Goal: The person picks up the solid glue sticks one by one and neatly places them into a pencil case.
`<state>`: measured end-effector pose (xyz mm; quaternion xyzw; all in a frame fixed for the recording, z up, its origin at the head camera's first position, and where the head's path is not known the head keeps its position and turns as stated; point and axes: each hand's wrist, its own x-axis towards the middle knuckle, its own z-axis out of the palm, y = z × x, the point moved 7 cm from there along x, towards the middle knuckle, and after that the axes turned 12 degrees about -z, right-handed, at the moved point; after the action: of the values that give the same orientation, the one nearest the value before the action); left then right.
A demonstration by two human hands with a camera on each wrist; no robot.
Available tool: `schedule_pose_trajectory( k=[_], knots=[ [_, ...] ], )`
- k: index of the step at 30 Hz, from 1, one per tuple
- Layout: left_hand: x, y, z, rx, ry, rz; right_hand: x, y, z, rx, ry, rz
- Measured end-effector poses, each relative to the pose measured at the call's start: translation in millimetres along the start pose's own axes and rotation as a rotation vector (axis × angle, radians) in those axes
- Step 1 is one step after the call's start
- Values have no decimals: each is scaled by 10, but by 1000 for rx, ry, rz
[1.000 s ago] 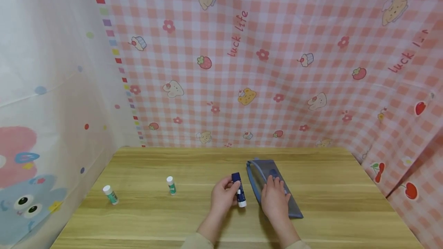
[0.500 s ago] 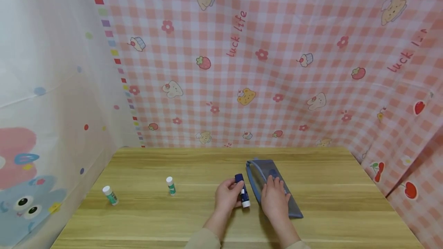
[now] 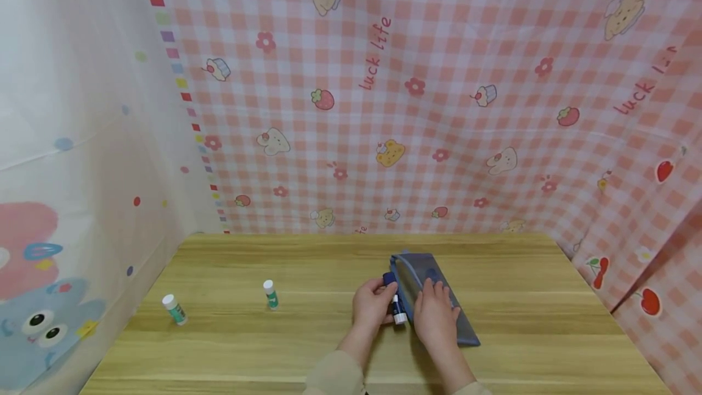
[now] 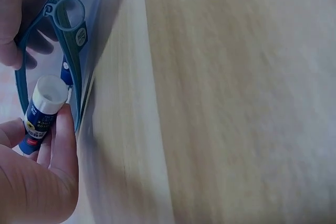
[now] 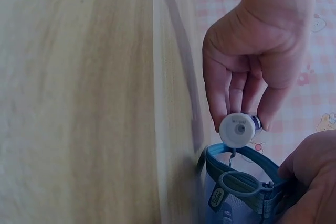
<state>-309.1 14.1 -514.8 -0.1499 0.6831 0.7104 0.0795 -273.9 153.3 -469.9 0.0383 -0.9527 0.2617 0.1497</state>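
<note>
My left hand (image 3: 370, 306) pinches a dark blue glue stick (image 4: 40, 119) between thumb and fingers, its white end towards the body. The stick is right at the open mouth of a grey-blue mesh zipper pouch (image 3: 465, 329), which lies slantwise on the table. On the pouch is my right hand (image 3: 436, 317); both wrist views show its thumb and fingers holding the rim, so the mouth gapes. A ring zipper pull (image 4: 69, 13) hangs at the near end. Something dark blue (image 4: 66, 71) shows inside, its shape partly hidden by the rim.
Two small green glue sticks with white caps stand to the left, one glue stick (image 3: 271, 295) nearer the middle and another glue stick (image 3: 175, 309) by the left edge of the wooden table (image 3: 230, 352). A checked curtain (image 3: 351, 108) hangs behind.
The left hand has moved right with the blue glue stick, from a gap beside the pouch up to its opening. The right hand and the pouch have stayed in place.
</note>
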Motion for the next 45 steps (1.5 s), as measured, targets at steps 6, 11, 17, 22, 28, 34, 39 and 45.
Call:
schedule_pose_trajectory(
  k=[6, 11, 17, 22, 28, 34, 39, 45],
  knots=[
    [10, 17, 73, -4, 5, -5, 3, 13, 17, -2, -4, 7],
    [57, 7, 115, 25, 33, 12, -4, 29, 13, 0, 9, 6],
    [103, 4, 141, 64, 55, 24, 2, 12, 4, 5, 4, 8],
    [96, 14, 142, 105, 60, 7, -2, 5, 0, 10, 5, 11],
    [88, 38, 161, 115, 59, -7, -1, 15, 5, 4, 15, 4],
    [56, 52, 187, 131, 54, -17, -2, 20, 12, 7, 14, 3],
    [29, 44, 229, 63, 9, -44, -2, 15, 11, 10, 1, 9],
    [12, 56, 245, -5, -16, -71, -1, 19, 6, 2, 4, 2]
  ],
)
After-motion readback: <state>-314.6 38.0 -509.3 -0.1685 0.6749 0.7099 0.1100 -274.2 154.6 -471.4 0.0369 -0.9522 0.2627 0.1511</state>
